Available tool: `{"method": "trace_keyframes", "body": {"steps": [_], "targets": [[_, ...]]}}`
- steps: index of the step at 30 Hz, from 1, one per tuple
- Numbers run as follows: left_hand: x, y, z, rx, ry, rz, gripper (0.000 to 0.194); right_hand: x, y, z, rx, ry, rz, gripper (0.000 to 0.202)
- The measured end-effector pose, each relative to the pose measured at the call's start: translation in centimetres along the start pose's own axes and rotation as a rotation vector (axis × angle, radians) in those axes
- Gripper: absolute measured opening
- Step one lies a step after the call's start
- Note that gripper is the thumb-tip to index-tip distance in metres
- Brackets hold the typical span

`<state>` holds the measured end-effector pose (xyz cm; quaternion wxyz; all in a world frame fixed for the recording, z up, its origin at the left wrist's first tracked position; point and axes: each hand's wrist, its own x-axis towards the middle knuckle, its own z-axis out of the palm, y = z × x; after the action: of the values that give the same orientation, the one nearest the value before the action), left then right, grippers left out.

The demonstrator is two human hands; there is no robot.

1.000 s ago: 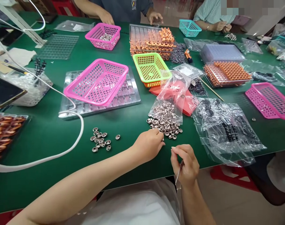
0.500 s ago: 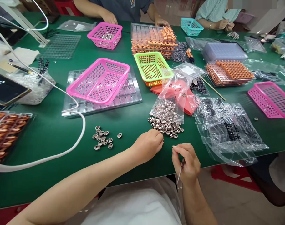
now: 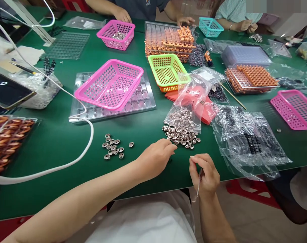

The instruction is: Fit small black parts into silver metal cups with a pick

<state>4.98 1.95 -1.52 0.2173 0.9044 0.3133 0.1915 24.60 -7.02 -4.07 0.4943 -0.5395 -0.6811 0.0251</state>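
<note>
My left hand is at the near edge of a heap of small round metal cups, its fingers bent together; whether something sits between the fingertips is too small to tell. To its right, my right hand is closed on a thin metal tool, which points down out of the palm. The heap spills from the mouth of a clear plastic bag with writing on it. Left of my left hand lies a small group of separate metal cups, with one cup a little apart.
A pink basket rests on a clear tray. Behind the heap are a green basket and a red bag. Plastic bags of black parts lie right. A white cable curves at left. Two people sit across the table.
The view has shifted slightly, moving most things a little right. My left hand's fingers have lifted and straightened somewhat at the heap's edge. My right hand still holds the tool.
</note>
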Motion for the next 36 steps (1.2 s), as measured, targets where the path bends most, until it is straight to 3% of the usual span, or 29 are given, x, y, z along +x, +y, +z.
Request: {"method": "trace_keyframes", "body": {"steps": [6,14,18,22,27,36], "targets": [[-3.2,-0.9,-2.5,-0.099,0.183,-0.008,0.015,0.2,-0.2,-0.3,0.045,-0.061,0.042,0.039],[-4.2,-2.3,-0.6,-0.236,0.242,-0.04,0.02,1.6,-1.8,0.4,0.11,-0.323,0.061,0.041],[-4.1,-2.6,-0.6,-0.39,0.239,-0.1,0.019,1.7,-2.2,0.0,0.213,-0.257,0.335,0.032],[-4.2,-2.7,-1.0,-0.66,0.143,-0.358,0.015,2.1,-2.4,-0.3,0.483,-0.132,0.573,0.016],[-4.0,-2.7,-1.1,-0.98,0.067,-0.64,0.011,2.8,-2.2,0.4,0.638,-0.138,0.551,0.036],[-3.5,-2.4,-1.5,-1.164,0.034,-0.733,0.015,2.0,-1.3,1.3,0.659,-0.102,0.563,0.042]]}}
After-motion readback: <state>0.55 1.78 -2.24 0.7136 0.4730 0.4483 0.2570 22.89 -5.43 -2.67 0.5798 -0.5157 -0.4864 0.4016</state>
